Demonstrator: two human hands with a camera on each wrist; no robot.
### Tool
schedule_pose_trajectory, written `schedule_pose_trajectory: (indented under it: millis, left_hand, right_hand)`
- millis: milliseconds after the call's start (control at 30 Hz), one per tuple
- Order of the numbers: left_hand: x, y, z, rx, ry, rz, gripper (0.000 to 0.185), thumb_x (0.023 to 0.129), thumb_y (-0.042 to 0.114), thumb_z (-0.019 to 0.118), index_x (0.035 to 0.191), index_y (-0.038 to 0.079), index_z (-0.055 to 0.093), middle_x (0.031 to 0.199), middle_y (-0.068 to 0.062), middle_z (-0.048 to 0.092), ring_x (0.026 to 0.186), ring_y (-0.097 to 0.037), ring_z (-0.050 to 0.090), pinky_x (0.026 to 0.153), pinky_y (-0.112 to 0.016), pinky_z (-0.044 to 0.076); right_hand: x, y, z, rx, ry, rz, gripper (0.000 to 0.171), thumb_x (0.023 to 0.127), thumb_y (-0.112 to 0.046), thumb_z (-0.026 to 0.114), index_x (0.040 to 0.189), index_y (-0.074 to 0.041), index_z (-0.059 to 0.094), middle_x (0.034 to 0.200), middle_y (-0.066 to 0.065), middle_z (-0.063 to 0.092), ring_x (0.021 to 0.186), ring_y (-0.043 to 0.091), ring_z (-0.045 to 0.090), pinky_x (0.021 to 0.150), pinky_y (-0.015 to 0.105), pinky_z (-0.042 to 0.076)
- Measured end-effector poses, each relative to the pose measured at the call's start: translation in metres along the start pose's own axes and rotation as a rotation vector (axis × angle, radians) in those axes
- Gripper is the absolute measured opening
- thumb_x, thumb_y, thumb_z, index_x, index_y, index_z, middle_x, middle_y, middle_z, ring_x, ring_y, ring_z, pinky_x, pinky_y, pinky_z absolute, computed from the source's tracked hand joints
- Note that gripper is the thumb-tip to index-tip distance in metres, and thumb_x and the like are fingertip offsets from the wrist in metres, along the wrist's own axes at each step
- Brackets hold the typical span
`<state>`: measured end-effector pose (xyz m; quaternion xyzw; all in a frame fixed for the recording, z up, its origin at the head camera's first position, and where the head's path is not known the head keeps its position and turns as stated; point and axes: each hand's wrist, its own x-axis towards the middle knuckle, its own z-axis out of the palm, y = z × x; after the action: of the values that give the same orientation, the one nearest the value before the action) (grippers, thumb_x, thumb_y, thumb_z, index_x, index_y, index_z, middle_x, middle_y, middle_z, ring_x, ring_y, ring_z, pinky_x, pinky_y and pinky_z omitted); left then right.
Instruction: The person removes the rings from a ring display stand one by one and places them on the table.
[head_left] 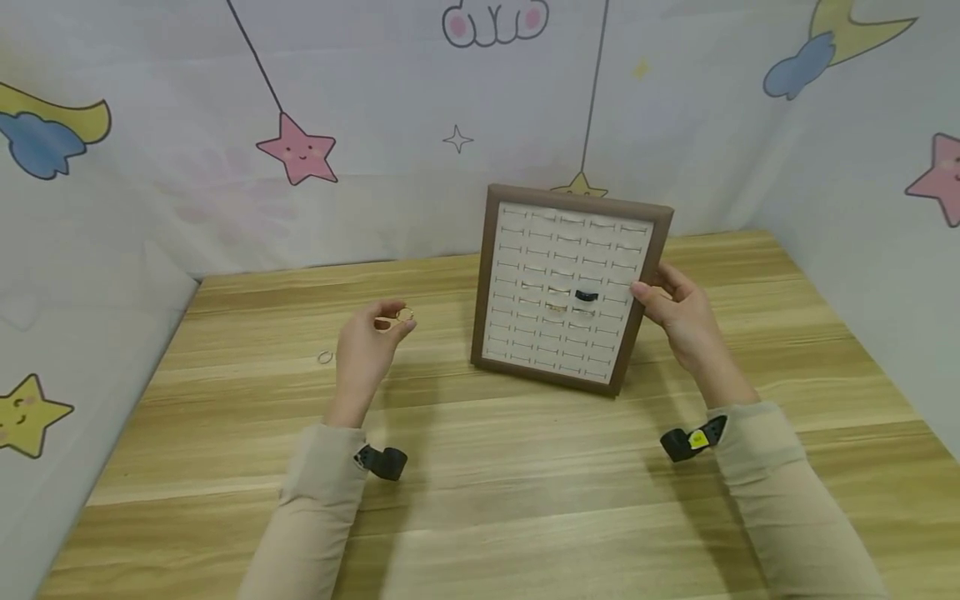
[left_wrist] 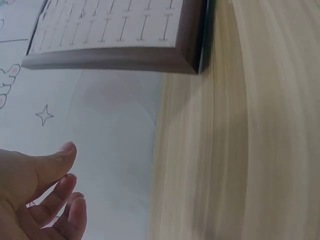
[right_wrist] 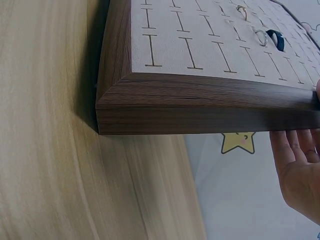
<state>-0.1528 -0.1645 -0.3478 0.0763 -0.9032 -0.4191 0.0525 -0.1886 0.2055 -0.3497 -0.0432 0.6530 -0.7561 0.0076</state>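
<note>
I see a small gold ring (head_left: 405, 315) pinched at the fingertips of my left hand (head_left: 367, 346), raised a little above the light wooden table (head_left: 480, 500); the fingers curl in around it. In the left wrist view the same hand (left_wrist: 35, 200) shows only its loosely bent fingers, and the ring is out of sight there.

To the right of that hand stands a brown wood-framed ring display board with a pale slotted cushion (head_left: 568, 287), tilted up on its near edge. My right hand (head_left: 678, 321) grips its right frame, thumb on the front edge and fingers behind it. The right wrist view shows the fingers (right_wrist: 295, 165) lying along the underside of the frame (right_wrist: 200, 107).

Seated in the slots near that hand are a dark blue ring (head_left: 586, 295) and, just left of it, a thin pale ring (head_left: 557, 307); both show again in the right wrist view (right_wrist: 275, 39) (right_wrist: 260, 36).

Just left of my left hand a thin wire ring (head_left: 325, 357) lies flat on the table, apart from the fingers.
</note>
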Motion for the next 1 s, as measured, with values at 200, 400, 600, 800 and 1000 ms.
schedule_pose_trajectory:
  millis: [200,400,600,800,1000]
  left_hand:
    - [-0.002,-0.028,-0.014,0.07,0.013,-0.023,0.036,0.091,0.016,0.065,0.124,0.003,0.061,0.124,-0.019,0.061,0.106,-0.035,0.056,0.087,-0.045,0.048]
    - [-0.006,-0.046,-0.02,0.099,-0.011,-0.029,0.034,0.091,0.014,0.065,0.122,-0.001,0.061,0.12,-0.024,0.06,0.103,-0.037,0.057,0.088,-0.046,0.048]
    - [-0.004,-0.056,-0.021,0.108,-0.056,-0.059,0.033,0.092,0.012,0.062,0.122,-0.002,0.061,0.123,-0.025,0.06,0.106,-0.039,0.058,0.092,-0.046,0.048]
    - [-0.001,-0.062,-0.018,0.126,-0.109,-0.068,0.033,0.094,0.012,0.058,0.123,-0.003,0.06,0.125,-0.024,0.059,0.11,-0.04,0.059,0.091,-0.047,0.049]
    - [0.001,-0.066,-0.012,0.173,-0.145,-0.061,0.034,0.092,0.012,0.061,0.122,-0.003,0.061,0.122,-0.024,0.062,0.105,-0.037,0.062,0.088,-0.045,0.05]
  right_hand:
    - [-0.001,-0.002,-0.001,0.0,-0.005,0.001,0.046,0.09,-0.013,0.066,0.133,-0.008,0.049,0.109,-0.006,0.056,0.092,0.001,0.06,0.081,0.012,0.052]
    - [-0.002,-0.003,-0.002,-0.014,-0.004,0.013,0.043,0.09,-0.013,0.065,0.13,-0.01,0.049,0.109,-0.006,0.055,0.094,0.001,0.059,0.081,0.012,0.052]
    - [-0.002,-0.003,-0.002,-0.006,-0.003,0.007,0.043,0.09,-0.012,0.065,0.13,-0.009,0.05,0.109,-0.006,0.055,0.093,0.0,0.059,0.081,0.012,0.052]
    - [0.0,-0.002,-0.001,-0.001,-0.001,0.012,0.052,0.089,-0.013,0.066,0.137,-0.005,0.046,0.109,-0.006,0.056,0.093,0.0,0.06,0.081,0.012,0.052]
    - [0.0,-0.001,-0.001,0.0,-0.001,0.011,0.05,0.089,-0.013,0.066,0.135,-0.005,0.047,0.109,-0.005,0.056,0.092,0.0,0.06,0.082,0.012,0.053]
